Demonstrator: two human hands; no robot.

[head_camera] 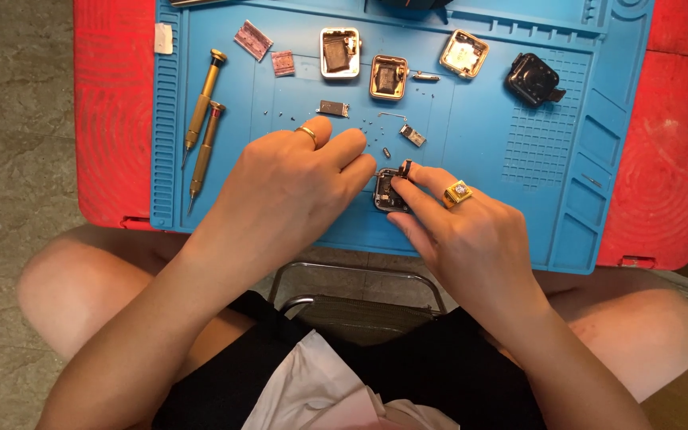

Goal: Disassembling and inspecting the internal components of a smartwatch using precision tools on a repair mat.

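While both hands meet over the near edge of the blue silicone work mat (471, 159), the left hand (296, 183) and right hand (463, 231) pinch their fingertips around a small dark square watch case (388, 193) with its insides exposed. Disassembly looks well along: three more opened cases, white (338, 52), gold (388, 76) and pale gold (464, 53), hold their innards. Loose screws (372, 127) lie scattered, and two brass screwdrivers (203, 119) lie unused.

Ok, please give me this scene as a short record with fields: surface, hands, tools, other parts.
surface: blue mat on a red table
left hand: fingertips at a small opened device
right hand: pinches the same device, gold ring on it
tools: two brass screwdrivers, lying untouched
other parts: three opened square casings, black casing, loose tiny screws
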